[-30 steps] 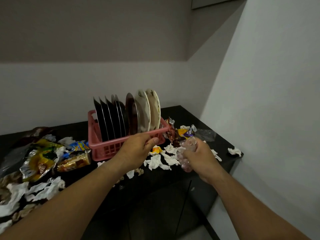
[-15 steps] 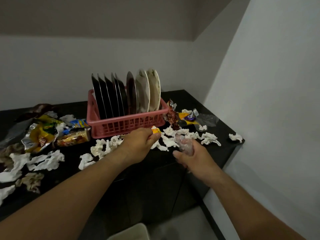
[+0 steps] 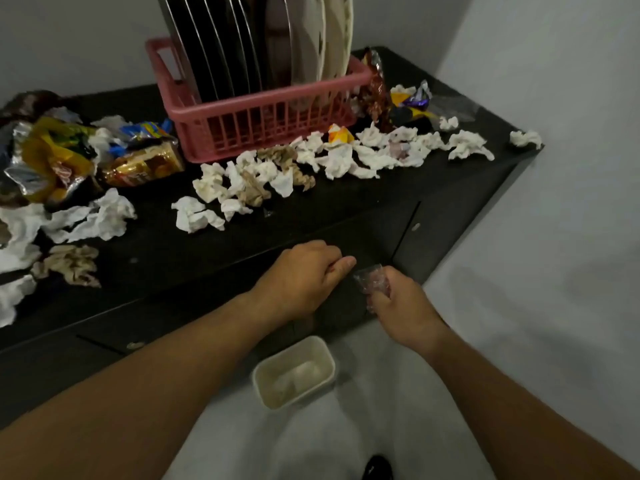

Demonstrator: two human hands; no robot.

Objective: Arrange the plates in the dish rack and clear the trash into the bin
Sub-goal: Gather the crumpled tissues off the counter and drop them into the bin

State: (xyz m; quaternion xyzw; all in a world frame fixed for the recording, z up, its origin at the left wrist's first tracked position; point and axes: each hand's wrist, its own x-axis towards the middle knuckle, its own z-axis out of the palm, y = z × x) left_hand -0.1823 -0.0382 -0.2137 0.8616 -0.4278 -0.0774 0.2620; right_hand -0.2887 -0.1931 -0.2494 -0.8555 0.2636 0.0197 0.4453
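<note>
Nothing here I can actually read. Print shows on a few wrappers, but it's all blur. The crinkled blue-and-yellow snack packet (image 3: 145,129) at the left of the frame has bright lettering-like shapes, none of them legible. Same with the gold-brown foil packet (image 3: 143,167) just below it and the big yellow-and-silver foil bag (image 3: 48,161) at the far left. Up at the right, the purple-and-yellow candy wrapper (image 3: 414,105) and the shiny brown wrapper (image 3: 377,86) show colour patches only. The crumpled clear plastic film (image 3: 372,280) gripped by the right hand (image 3: 401,306) is too blurry to tell either.
</note>
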